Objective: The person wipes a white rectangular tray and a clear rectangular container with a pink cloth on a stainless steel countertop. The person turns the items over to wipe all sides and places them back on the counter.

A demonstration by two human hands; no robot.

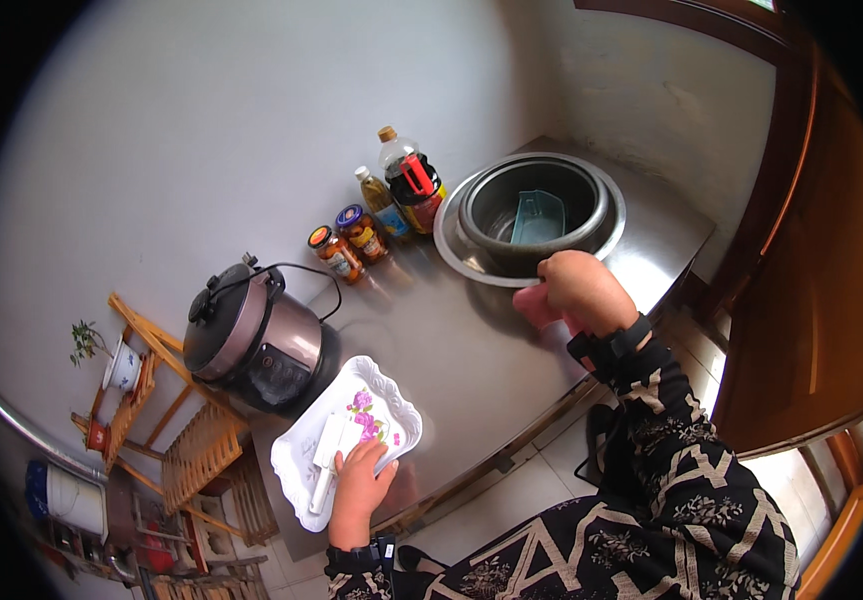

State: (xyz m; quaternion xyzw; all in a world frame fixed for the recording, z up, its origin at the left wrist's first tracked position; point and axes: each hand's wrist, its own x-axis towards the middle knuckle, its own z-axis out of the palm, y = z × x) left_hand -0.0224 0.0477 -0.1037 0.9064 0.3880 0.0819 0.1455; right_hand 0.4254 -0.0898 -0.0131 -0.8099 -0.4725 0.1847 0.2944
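My left hand [364,484] lies over the front rim of a white scalloped tray [298,442] printed with pink flowers. Its fingers reach inside and its thumb is at the rim. Beside those fingers, a flat white utensil with a handle [335,442] rests in the tray; its exact kind is unclear. Further right, my right hand [589,289] grips a pink cloth [532,304] just in front of a wide metal basin [469,266]. A dark metal pot [600,225] sits in the basin, with a translucent teal plastic container [540,217] inside it.
Left on the steel tabletop [431,360] stands an electric pressure cooker [259,337] with its cord. Along the wall are two jars [345,262], an oil-like bottle [382,202] and a large dark-liquid bottle [412,180]. A wooden plant rack [198,450] is at left, a brown door [806,300] at right.
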